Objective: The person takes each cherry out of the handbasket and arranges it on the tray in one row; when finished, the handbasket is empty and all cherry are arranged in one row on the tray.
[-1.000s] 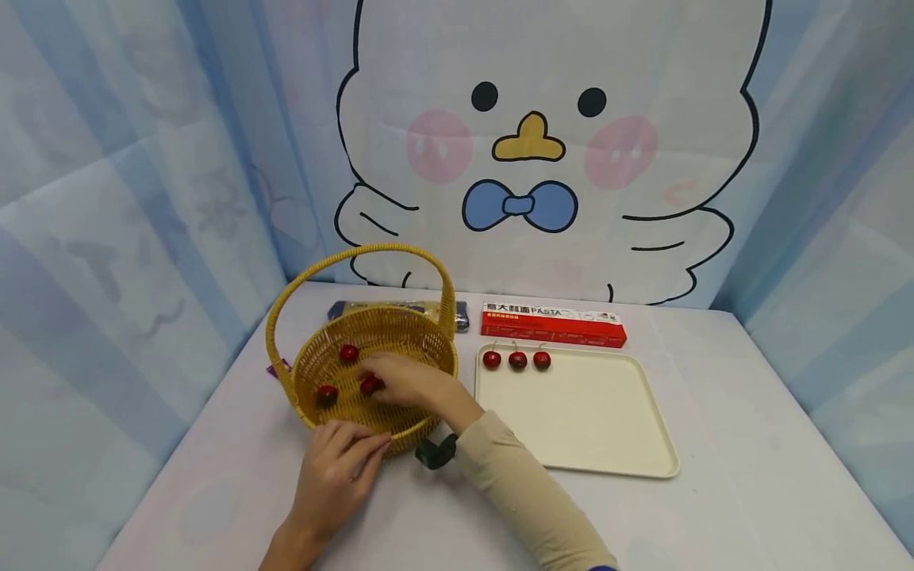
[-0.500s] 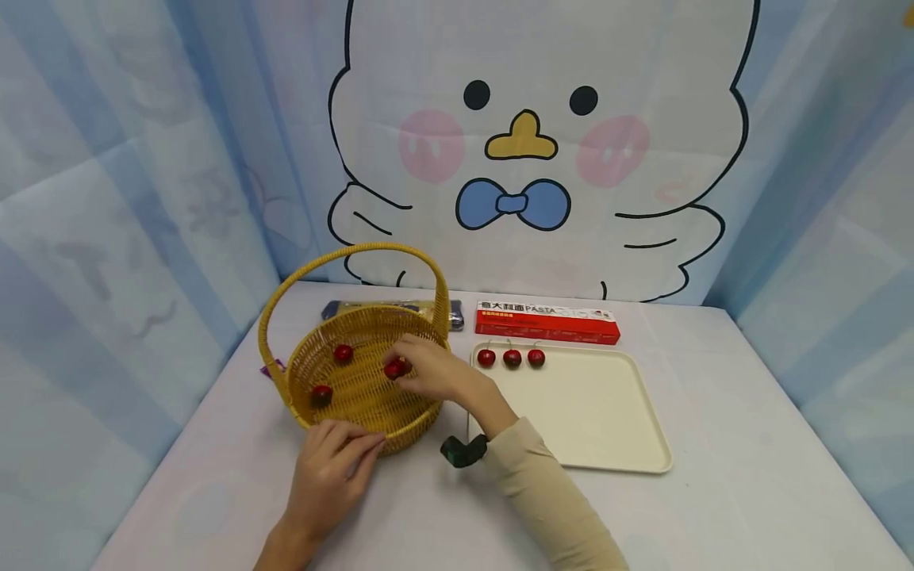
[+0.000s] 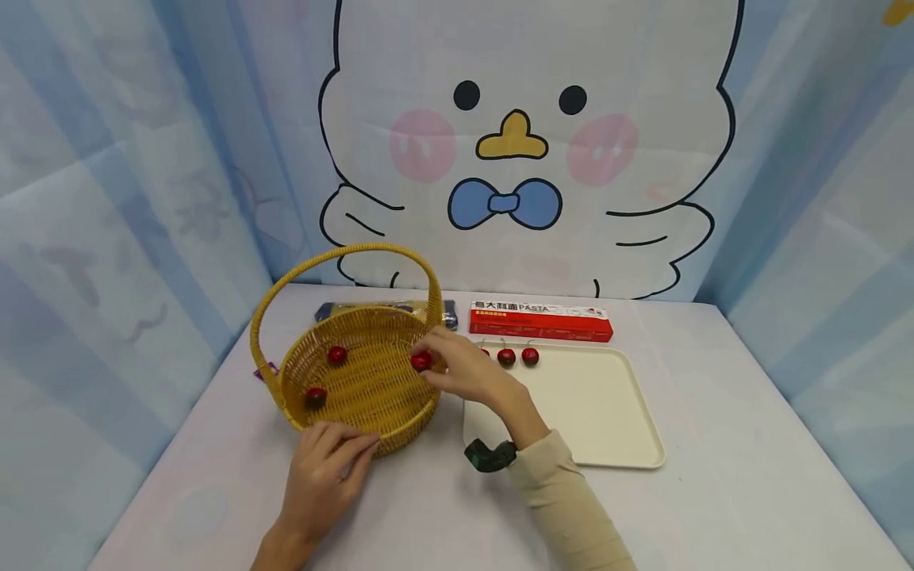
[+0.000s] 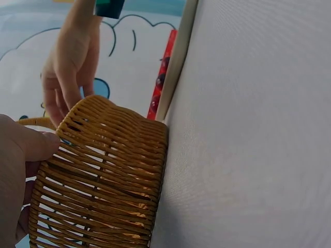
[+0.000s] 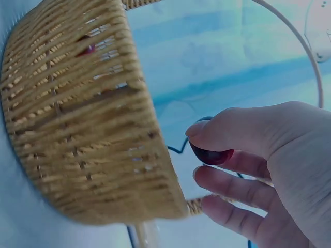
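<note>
Wicker basket (image 3: 357, 381): left hand (image 3: 324, 468) rests flat against it, apparently; right hand (image 3: 464, 373) pinches a cherry (image 3: 421, 362).

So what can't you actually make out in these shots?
- Head view: the dark packet behind the basket is mostly hidden by its wall and handle.
- Head view: the third cherry on the tray is covered by the right hand; only its stem shows.
- Head view: small print on the pasta box is too small to read.
- Right wrist view: the held cherry is partly hidden by fingers.
</note>
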Demonstrator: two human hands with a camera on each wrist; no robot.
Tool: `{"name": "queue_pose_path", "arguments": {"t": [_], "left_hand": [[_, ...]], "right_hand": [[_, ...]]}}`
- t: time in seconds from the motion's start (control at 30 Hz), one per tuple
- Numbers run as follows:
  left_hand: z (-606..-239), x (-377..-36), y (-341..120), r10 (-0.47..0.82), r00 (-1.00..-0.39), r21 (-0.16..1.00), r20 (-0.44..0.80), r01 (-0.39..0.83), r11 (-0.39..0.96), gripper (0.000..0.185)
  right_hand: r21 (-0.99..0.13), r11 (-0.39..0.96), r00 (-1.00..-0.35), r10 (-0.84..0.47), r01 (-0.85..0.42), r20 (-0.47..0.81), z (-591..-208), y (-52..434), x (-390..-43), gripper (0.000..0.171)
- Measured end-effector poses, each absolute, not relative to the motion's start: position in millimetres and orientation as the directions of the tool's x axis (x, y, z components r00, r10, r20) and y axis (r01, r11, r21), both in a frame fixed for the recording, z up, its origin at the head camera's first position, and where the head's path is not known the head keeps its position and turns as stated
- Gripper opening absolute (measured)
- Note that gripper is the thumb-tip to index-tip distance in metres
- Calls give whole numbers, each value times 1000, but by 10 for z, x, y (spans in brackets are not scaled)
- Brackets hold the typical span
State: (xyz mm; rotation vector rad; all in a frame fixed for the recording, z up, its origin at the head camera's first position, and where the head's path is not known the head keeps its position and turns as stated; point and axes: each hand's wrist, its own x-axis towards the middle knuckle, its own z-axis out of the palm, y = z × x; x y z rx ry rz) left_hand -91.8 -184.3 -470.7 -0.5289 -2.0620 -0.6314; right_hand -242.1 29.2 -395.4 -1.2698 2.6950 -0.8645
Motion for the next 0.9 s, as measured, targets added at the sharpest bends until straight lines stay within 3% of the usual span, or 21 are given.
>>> {"name": "queue_pose_path", "arguments": {"t": [0.27, 0.47, 0.7, 0.9], "left_hand": [[-4714, -902, -1864, 131, -541, 246, 831, 569, 784, 41], [-4714, -893, -1876, 137, -565, 254, 814, 556, 791, 24], [-4703, -905, -1848, 126, -531, 243, 838, 569, 786, 45], [-4710, -906, -1847, 127, -533, 247, 836, 574, 781, 45]], "right_hand": [[-556, 530, -725, -656, -640, 209, -3977, 580, -2431, 29], [-596, 545, -776, -586, -590, 232, -4043, 792, -2527, 31], [-656, 564, -839, -502, -501, 209, -4106, 1044, -2667, 32], [-666, 599, -880, -429, -445, 202, -4155, 1244, -2747, 33]]}}
